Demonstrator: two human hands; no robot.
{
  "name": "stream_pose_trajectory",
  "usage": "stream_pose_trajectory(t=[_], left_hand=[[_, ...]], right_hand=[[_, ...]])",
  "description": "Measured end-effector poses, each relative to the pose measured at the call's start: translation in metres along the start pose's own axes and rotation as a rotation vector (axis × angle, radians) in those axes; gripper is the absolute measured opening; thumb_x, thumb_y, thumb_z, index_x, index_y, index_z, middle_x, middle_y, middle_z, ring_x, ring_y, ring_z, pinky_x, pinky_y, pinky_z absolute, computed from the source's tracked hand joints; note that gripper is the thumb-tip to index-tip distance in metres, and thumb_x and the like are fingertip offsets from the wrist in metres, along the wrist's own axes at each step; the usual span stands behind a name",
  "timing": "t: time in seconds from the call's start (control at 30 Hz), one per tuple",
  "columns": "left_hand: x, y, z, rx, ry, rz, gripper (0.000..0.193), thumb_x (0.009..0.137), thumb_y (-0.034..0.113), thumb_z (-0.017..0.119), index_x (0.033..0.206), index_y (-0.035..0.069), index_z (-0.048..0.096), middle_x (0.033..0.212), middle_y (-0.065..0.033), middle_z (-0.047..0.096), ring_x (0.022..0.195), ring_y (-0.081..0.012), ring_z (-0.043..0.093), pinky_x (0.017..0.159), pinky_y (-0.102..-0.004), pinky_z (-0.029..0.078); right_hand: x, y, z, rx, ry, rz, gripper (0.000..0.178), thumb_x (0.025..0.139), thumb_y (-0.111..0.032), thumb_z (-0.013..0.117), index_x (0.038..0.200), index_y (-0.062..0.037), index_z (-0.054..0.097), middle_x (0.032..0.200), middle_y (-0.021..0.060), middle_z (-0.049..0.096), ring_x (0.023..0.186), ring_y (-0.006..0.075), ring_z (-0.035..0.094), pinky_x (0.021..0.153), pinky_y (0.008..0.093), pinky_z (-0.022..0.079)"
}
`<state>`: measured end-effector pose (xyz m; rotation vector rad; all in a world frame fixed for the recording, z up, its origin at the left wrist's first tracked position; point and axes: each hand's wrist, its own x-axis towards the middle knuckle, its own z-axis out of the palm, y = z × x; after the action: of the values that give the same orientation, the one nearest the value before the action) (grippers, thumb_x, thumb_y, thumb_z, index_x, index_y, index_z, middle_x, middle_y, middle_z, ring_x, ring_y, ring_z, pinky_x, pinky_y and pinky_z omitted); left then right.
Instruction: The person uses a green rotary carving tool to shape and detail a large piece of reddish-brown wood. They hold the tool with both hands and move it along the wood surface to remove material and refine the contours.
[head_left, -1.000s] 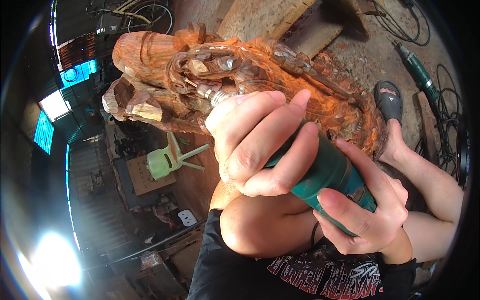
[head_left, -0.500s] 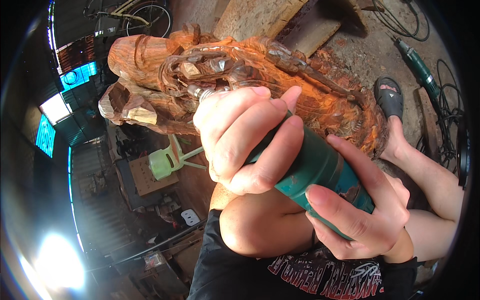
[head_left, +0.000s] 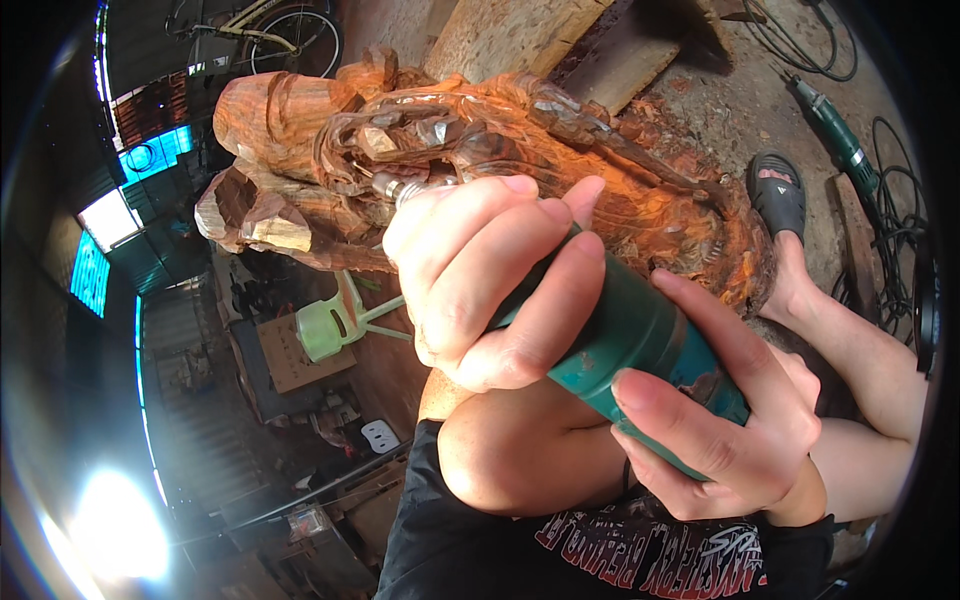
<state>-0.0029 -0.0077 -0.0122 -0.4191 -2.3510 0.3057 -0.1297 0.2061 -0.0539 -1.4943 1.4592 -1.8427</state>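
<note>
My left hand [head_left: 490, 285] is wrapped around the front of a green die grinder [head_left: 630, 335], its fingers closed. My right hand [head_left: 735, 425] grips the worn rear of the body. The grinder's metal collet [head_left: 405, 188] sticks out past my left hand, against or just above a recess in the wood carving [head_left: 600, 190]. The tip of its bit is hard to make out. This large, reddish-brown carving lies across the view beyond my knees, deeply cut with folds and ridges. Paler facets show on its left part.
Thick wooden planks [head_left: 520, 35] stand behind the carving. My sandalled foot [head_left: 778, 195] is beside its right end. Another green power tool [head_left: 835, 130] and black cords [head_left: 900, 250] lie on the floor at right. At left are a pale green plastic chair [head_left: 325, 328], a cardboard box [head_left: 290, 365] and a bicycle [head_left: 290, 35].
Both hands keep the same hold on the grinder. Its front end and my left hand have shifted very slightly to the left.
</note>
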Motion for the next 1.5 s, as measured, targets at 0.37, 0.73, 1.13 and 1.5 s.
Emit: stream_pose_trajectory(t=[0.37,0.73,1.13,1.5], left_hand=[[-0.025,0.011,0.028,-0.001,0.273,-0.173,0.05,0.063,-0.002,0.097,0.104,0.015,0.075,0.1,-0.0032,0.072,0.088,-0.023,0.068,0.074,-0.0361,0.053],[0.01,0.019,-0.003,0.009,0.049,-0.238,0.05,0.063,-0.001,0.097,0.103,0.017,0.074,0.1,-0.0018,0.072,0.088,-0.0226,0.068,0.074,-0.0371,0.052],[0.007,0.019,0.01,-0.05,0.217,-0.305,0.034,0.066,0.012,0.086,0.098,0.014,0.074,0.102,-0.0054,0.074,0.088,-0.0256,0.07,0.076,-0.0393,0.054],[0.011,0.02,-0.006,-0.07,0.148,-0.343,0.033,0.069,0.017,0.081,0.101,0.01,0.077,0.097,-0.0079,0.073,0.087,-0.0272,0.071,0.075,-0.0394,0.055]], right_hand=[[0.008,-0.008,0.0,0.065,0.048,0.063,0.058,0.068,-0.002,0.089,0.123,-0.0121,0.078,0.122,0.0398,0.068,0.097,0.0442,0.078,0.083,0.0425,0.066],[0.005,-0.01,0.006,0.036,0.082,0.014,0.055,0.07,-0.003,0.089,0.124,-0.0104,0.077,0.123,0.0406,0.067,0.099,0.0451,0.078,0.083,0.0424,0.065],[0.008,-0.024,0.002,-0.036,-0.007,0.022,0.065,0.071,-0.005,0.085,0.135,-0.0055,0.071,0.128,0.0419,0.064,0.11,0.0513,0.073,0.093,0.0507,0.061],[0.013,-0.037,-0.004,-0.152,-0.054,0.015,0.067,0.066,0.0,0.085,0.131,0.0015,0.072,0.126,0.0354,0.068,0.114,0.0488,0.072,0.094,0.0458,0.06]])
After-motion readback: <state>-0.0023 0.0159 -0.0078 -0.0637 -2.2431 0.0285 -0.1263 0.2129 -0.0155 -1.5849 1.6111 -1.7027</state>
